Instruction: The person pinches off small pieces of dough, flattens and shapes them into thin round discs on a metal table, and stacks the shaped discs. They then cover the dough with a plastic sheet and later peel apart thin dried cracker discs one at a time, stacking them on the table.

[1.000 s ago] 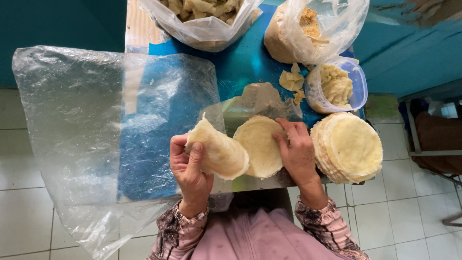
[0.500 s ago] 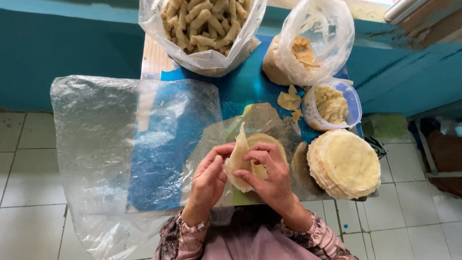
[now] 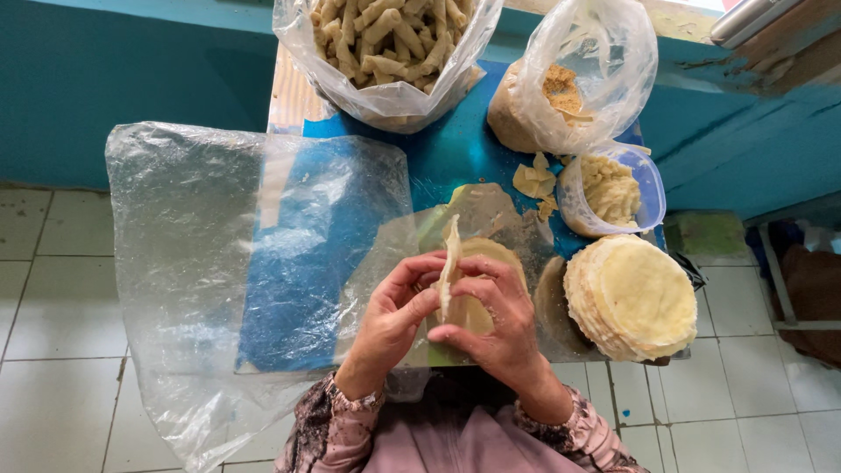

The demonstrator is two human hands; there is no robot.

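Note:
My left hand (image 3: pixel 393 312) and my right hand (image 3: pixel 494 319) meet over the near edge of a small blue table (image 3: pixel 447 147). Together they pinch a thin pale round wrapper (image 3: pixel 450 254), held upright on its edge between the fingers. Under my hands lies another flat round wrapper (image 3: pixel 492 259) on a clear plastic sheet. A tall stack of the same wrappers (image 3: pixel 631 298) stands just right of my right hand.
A large clear plastic sheet (image 3: pixel 210 263) hangs off the table's left side. At the back are a bag of rolled pieces (image 3: pixel 385 52) and a bag of brown filling (image 3: pixel 561 96). A plastic tub of pale filling (image 3: pixel 611 189) sits behind the stack. Tiled floor lies on both sides.
One second ago each hand held a flat wrapper apart. My hands have since come together, and one wrapper now stands on edge between them.

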